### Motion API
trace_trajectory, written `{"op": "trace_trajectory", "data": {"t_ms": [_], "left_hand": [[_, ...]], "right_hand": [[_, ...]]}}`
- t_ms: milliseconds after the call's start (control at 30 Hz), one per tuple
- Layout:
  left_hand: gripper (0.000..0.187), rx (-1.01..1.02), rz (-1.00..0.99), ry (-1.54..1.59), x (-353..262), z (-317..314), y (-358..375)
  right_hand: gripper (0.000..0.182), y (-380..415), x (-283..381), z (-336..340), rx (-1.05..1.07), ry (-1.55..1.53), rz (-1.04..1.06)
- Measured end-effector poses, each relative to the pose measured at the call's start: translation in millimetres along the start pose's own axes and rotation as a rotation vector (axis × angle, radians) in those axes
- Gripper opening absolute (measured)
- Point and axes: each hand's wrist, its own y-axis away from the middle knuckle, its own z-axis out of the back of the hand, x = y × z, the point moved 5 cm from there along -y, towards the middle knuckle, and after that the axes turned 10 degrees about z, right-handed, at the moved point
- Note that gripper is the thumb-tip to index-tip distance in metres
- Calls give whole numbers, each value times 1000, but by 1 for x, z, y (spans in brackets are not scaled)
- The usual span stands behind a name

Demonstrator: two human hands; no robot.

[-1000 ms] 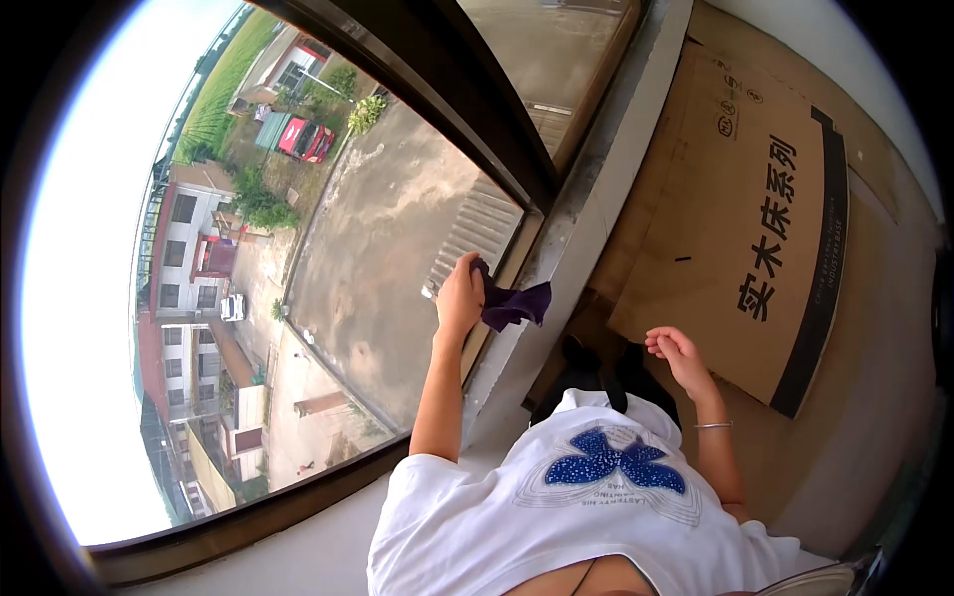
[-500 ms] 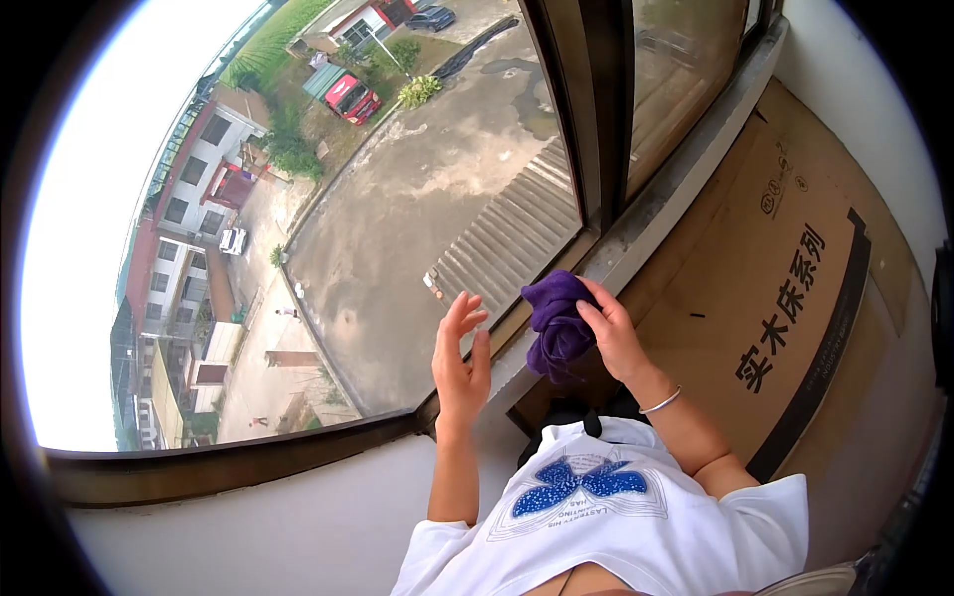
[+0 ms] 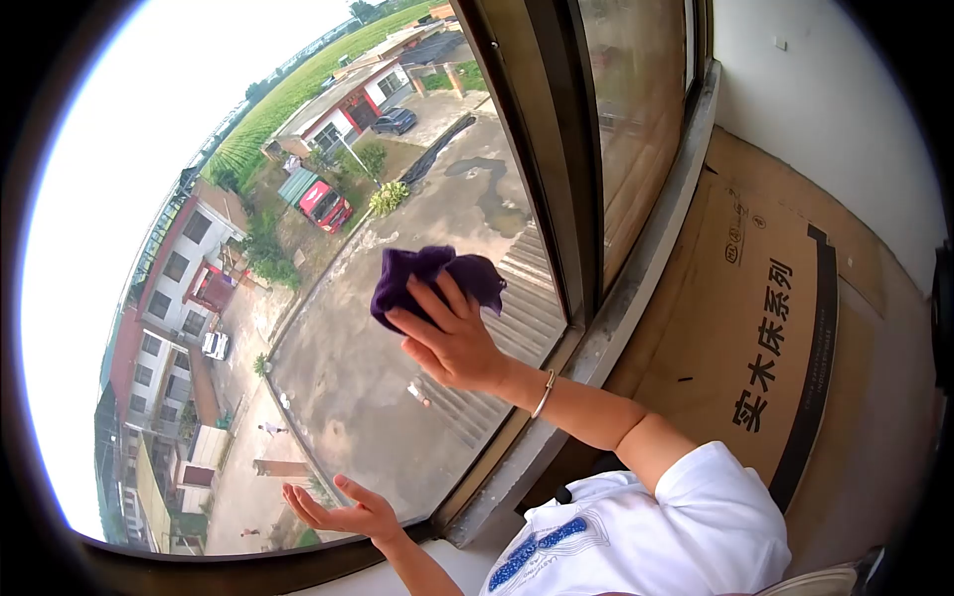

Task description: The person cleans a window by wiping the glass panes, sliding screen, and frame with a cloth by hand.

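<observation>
A bunched purple cloth [image 3: 409, 270] lies over the window glass [image 3: 358, 387] in this view, under the fingers of my right hand [image 3: 452, 338]. My right arm reaches up and to the left, a bangle [image 3: 544, 393] around its wrist. Lower down, near the bottom window frame [image 3: 298, 571], my left hand [image 3: 343, 510] holds nothing. Its palm faces upward and its fingers are stretched out.
A dark upright window frame [image 3: 542, 129] divides the panes, with a sill [image 3: 636, 298] running along its foot. To the right leans a large cardboard box [image 3: 686, 328] with black lettering. Outside lie a yard, buildings [image 3: 179, 268] and a red truck [image 3: 325, 206].
My right hand has carried the purple cloth from near my body up and left over the glass. My left hand has moved down and left, its palm turned up. The view has shifted.
</observation>
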Motion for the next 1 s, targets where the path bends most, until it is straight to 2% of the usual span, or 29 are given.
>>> {"op": "trace_trajectory", "data": {"t_ms": [133,233,333,467,533,600,667,733,833,933,1000], "left_hand": [[49,-21,26,-49,11,-5,-3],[48,-70,-30,-67,0,-13,-14],[47,-131,-43,-119,-5,-28,-16],[46,-218,-84,-177,-3,-38,-20],[46,-229,-93,-210,-4,-38,-18],[45,-240,-86,-227,-3,-40,-18],[46,-246,-70,-220,-3,-40,-17],[46,-254,-52,-211,-3,-39,-17],[46,-285,-63,-175,-5,-40,-19],[46,-279,-59,-204,-2,-39,-16],[46,-258,-53,-219,-1,-38,-15]], "right_hand": [[47,-144,-80,69,-246,100,49],[48,-187,-94,90,-320,113,110],[49,-127,-99,75,-238,103,6],[58,81,-115,30,26,52,-322],[57,164,-109,22,163,-9,-380],[56,173,-110,26,221,-44,-376],[54,132,-110,38,283,83,-180],[50,65,-118,53,219,136,3],[45,-67,-122,80,37,196,183],[43,-201,-98,106,-183,193,327],[41,-261,-77,111,-332,158,440]]}}
